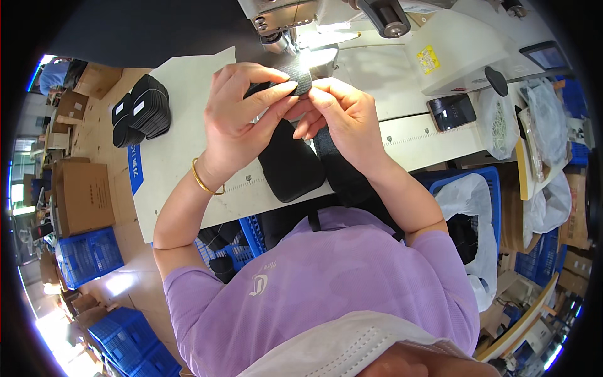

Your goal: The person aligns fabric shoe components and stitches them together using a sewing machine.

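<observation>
Under the sewing machine's presser foot and needle area (pixel 282 44), a small dark textured fabric piece (pixel 300 78) is lit brightly by the machine's lamp. My left hand (pixel 242 116) pinches its left side between thumb and fingers. From the right, my right hand (pixel 348 119) pinches its near right edge, with the other fingers curled below. Beneath my hands, a rounded black pad (pixel 292 166) lies at the table's near edge, with a second black piece (pixel 342 166) beside it. Whether either joins the held piece is hidden.
Stacks of black rounded pads (pixel 151 107) stand at the table's left. A black phone-like device (pixel 452 112) lies on the right, near a clear bag of thread-like scraps (pixel 499 129). A blue crate with a white liner (pixel 468 195) stands below right; another blue crate (pixel 251 235) is below left.
</observation>
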A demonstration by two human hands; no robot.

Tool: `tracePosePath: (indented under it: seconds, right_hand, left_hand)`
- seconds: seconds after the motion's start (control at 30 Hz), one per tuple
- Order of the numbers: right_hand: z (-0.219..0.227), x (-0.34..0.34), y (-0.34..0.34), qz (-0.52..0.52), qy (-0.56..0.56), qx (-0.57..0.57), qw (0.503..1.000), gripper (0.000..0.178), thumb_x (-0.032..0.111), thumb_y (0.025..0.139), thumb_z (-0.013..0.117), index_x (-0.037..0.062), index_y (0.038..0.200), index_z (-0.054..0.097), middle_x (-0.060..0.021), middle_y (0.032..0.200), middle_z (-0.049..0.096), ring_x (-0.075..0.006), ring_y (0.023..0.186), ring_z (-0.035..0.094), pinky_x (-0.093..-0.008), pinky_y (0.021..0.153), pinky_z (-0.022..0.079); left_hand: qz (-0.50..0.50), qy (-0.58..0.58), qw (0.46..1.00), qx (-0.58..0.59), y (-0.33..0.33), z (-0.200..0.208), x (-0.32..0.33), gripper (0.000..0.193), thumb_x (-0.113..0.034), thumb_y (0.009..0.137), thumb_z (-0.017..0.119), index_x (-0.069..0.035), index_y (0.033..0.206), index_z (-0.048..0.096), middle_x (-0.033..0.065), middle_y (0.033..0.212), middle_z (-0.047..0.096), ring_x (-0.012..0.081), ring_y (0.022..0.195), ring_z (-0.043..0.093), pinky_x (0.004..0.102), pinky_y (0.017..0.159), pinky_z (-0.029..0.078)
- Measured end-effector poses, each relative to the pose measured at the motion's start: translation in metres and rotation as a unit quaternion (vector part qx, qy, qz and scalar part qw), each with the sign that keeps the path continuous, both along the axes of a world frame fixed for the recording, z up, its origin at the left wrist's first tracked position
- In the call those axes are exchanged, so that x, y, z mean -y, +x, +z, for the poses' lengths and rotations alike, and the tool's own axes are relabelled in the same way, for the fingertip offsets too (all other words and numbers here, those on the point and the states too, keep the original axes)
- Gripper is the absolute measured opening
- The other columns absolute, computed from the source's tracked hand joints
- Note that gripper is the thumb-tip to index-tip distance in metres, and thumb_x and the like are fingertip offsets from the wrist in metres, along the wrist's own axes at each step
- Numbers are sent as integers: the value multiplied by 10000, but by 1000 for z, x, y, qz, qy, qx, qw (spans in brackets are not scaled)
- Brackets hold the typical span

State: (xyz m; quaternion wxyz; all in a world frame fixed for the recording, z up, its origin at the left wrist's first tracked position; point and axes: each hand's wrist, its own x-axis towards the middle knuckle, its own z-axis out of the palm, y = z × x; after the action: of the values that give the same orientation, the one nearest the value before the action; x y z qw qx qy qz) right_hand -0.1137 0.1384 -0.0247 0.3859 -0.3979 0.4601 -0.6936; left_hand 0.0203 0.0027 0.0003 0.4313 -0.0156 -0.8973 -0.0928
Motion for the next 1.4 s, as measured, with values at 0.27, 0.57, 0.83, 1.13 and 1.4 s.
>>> tracePosePath:
  seconds: [0.27,0.57,0.83,1.13,1.4]
  right_hand:
    - [4,5,0,-59,32,-97,993,219,170,969,525,-1,875,624,-57,699,692,-77,534,616,-211,480,449]
    - [2,16,1,-59,24,-52,997,204,165,980,521,11,896,624,-46,699,681,-69,510,593,-212,442,430]
    - [-1,10,5,-53,35,-41,997,184,149,975,531,5,968,646,-50,734,690,-71,518,597,-208,449,435]
    - [-4,6,8,-28,47,-42,998,153,123,966,546,8,960,647,-60,743,699,-70,536,607,-203,469,443]
    - [-9,4,6,-19,51,-42,998,149,128,960,567,6,958,652,-59,759,703,-72,564,620,-205,485,452]
  left_hand:
    - [49,-274,959,-57,-1,-20,9,372,-64,674,675,-16,1041,721,73,1050,673,221,954,648,328,789,571]
    - [36,-268,960,-69,-9,-19,24,320,-65,639,675,-2,948,732,81,998,715,228,948,670,315,769,582]
    - [49,-246,966,-60,-15,-18,32,345,-65,641,649,7,972,713,84,1037,708,216,941,654,317,746,557]
    - [119,-217,968,-31,-21,-13,10,329,-67,656,666,3,974,709,78,1058,686,207,929,639,311,730,539]
    - [-16,159,987,24,-10,-13,28,263,79,750,652,13,999,704,111,1061,674,275,997,654,358,811,551]
